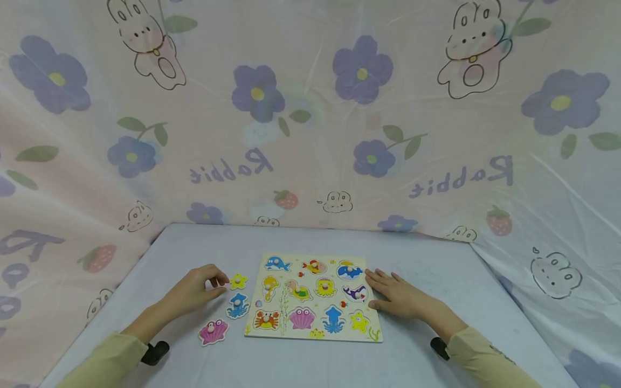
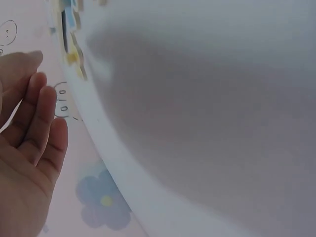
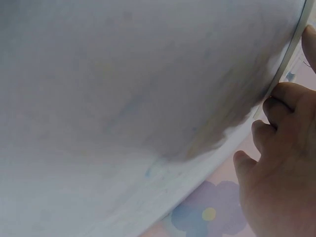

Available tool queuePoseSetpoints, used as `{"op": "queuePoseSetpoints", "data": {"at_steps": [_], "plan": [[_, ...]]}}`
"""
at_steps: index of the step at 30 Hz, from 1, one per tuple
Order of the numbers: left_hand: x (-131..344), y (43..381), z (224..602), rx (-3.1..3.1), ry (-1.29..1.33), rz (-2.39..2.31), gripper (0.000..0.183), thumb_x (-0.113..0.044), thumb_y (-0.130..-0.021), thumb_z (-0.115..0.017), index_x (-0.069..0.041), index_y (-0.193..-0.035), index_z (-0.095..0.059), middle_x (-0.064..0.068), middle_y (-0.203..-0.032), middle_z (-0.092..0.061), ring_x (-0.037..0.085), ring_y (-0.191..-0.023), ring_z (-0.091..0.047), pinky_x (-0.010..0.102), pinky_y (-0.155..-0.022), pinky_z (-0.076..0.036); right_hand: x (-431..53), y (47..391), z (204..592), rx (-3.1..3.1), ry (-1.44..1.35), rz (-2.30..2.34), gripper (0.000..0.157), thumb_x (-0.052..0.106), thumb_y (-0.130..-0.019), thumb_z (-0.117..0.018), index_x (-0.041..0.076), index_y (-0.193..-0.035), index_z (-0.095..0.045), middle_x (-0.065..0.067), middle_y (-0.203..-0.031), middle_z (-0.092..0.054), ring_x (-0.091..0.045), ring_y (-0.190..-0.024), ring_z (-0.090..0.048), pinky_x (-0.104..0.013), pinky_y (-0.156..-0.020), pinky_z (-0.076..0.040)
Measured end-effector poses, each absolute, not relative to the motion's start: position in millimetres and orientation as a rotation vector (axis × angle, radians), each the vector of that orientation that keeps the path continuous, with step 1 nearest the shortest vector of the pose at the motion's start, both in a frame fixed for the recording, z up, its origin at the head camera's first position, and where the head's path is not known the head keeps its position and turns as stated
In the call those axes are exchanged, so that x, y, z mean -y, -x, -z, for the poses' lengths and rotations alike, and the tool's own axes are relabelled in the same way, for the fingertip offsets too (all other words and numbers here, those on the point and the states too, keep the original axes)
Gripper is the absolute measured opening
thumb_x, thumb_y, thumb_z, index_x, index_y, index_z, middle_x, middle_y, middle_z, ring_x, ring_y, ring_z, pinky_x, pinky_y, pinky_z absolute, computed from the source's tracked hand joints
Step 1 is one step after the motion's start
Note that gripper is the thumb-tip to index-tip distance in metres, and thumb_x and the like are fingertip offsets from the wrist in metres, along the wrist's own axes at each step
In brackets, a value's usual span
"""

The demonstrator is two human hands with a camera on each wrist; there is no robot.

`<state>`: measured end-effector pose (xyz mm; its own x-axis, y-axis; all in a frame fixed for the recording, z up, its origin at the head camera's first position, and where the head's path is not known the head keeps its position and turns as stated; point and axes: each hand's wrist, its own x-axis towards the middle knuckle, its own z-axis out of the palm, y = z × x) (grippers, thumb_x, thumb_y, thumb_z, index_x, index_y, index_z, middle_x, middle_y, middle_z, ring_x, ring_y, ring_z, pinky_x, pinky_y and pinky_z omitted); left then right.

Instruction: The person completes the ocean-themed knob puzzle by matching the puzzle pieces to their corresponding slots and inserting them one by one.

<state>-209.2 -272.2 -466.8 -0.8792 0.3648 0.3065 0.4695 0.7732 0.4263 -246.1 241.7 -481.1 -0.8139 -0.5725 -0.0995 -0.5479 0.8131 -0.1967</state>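
Note:
My left hand [image 1: 201, 284] hovers just left of a yellow starfish piece [image 1: 237, 281], its fingers loosely bent with nothing between them. Below the star lie a blue squid piece [image 1: 237, 306] and a pink shell piece [image 1: 213, 332], each with a knob. To their right is a cream sea-animal puzzle board [image 1: 310, 338]. A crab piece [image 1: 266, 319] sits in its bottom row, beside printed shell, squid and star shapes. My right hand [image 1: 398, 293] rests with outstretched fingers at the board's right edge; in the right wrist view its fingertips [image 3: 284, 91] touch that edge.
A white-covered table [image 1: 422, 345] carries everything. Behind it and at both sides hangs a cloth [image 1: 310, 118] printed with rabbits, flowers and strawberries. Each wrist has a black band device, one [image 1: 155, 353] on the left and one [image 1: 439, 348] on the right.

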Motion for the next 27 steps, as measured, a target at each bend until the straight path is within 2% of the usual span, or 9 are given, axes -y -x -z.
{"op": "queuePoseSetpoints", "data": {"at_steps": [5,13,17,27], "plan": [[283,196,466,2.783,0.748,0.816,0.018,-0.011,-0.079,-0.076,-0.015,-0.094,-0.068,-0.010,-0.088,-0.063,0.002,-0.077,-0.054,0.026,-0.066,-0.050,-241,246,481,-2.844,0.884,0.235,0.075,0.058,-0.091,-0.048,0.015,-0.149,-0.028,0.000,-0.157,-0.020,-0.032,-0.143,-0.016,-0.058,-0.111,-0.013],[291,172,465,2.824,0.814,0.933,0.011,-0.023,-0.083,-0.074,-0.018,-0.091,-0.068,-0.016,-0.084,-0.059,0.001,-0.074,-0.053,0.020,-0.059,-0.045,-241,245,479,-2.849,0.876,0.227,0.074,0.057,-0.091,-0.049,0.015,-0.149,-0.028,0.000,-0.157,-0.020,-0.031,-0.143,-0.016,-0.057,-0.112,-0.013],[290,164,468,2.824,0.856,0.975,0.010,-0.022,-0.083,-0.074,-0.020,-0.089,-0.067,-0.015,-0.081,-0.059,0.002,-0.071,-0.054,0.020,-0.056,-0.045,-241,245,479,-2.851,0.874,0.226,0.074,0.057,-0.091,-0.049,0.015,-0.149,-0.028,0.000,-0.157,-0.020,-0.031,-0.143,-0.017,-0.058,-0.112,-0.013],[289,156,474,2.896,0.893,1.010,0.010,-0.022,-0.083,-0.074,-0.024,-0.090,-0.066,-0.014,-0.082,-0.059,0.003,-0.071,-0.054,0.020,-0.057,-0.044,-240,244,480,-2.850,0.869,0.240,0.074,0.057,-0.091,-0.050,0.016,-0.149,-0.029,0.000,-0.156,-0.021,-0.031,-0.143,-0.017,-0.058,-0.111,-0.013]]}}
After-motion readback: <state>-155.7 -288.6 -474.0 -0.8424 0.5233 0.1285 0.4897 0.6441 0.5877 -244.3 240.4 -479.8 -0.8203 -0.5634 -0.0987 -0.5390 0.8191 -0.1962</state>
